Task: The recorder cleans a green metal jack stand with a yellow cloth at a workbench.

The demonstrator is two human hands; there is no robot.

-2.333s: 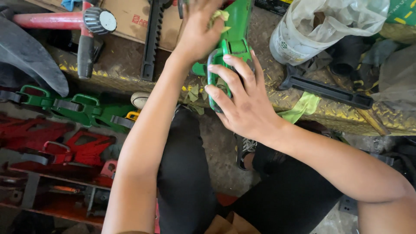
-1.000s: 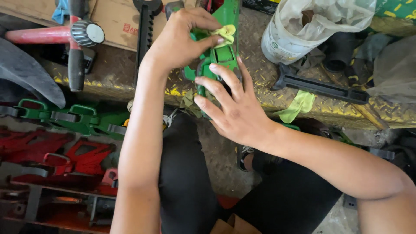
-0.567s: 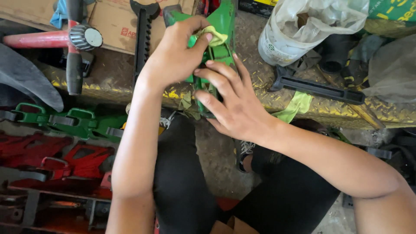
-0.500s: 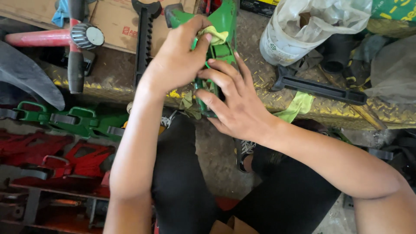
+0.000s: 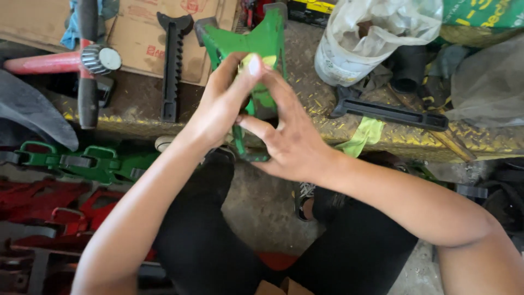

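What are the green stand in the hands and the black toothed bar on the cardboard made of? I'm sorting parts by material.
Green stand: looks like painted sheet steel, with thin folded edges and a glossy green coat. Black toothed bar: probably cast iron or steel, with a thick body, a matte dark finish and chunky ratchet teeth. Cardboard beneath it: plain brown corrugated board, by its look.

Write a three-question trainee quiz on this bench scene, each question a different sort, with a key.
1. True or false: both hands grip the green stand.
2. Which lies left of the stand? A) black toothed bar B) white bag C) yellow-green strip
3. Fill in: the yellow tag sits under the ____ hand's thumb.

Key: 1 true, left hand and right hand; 2 A; 3 left.
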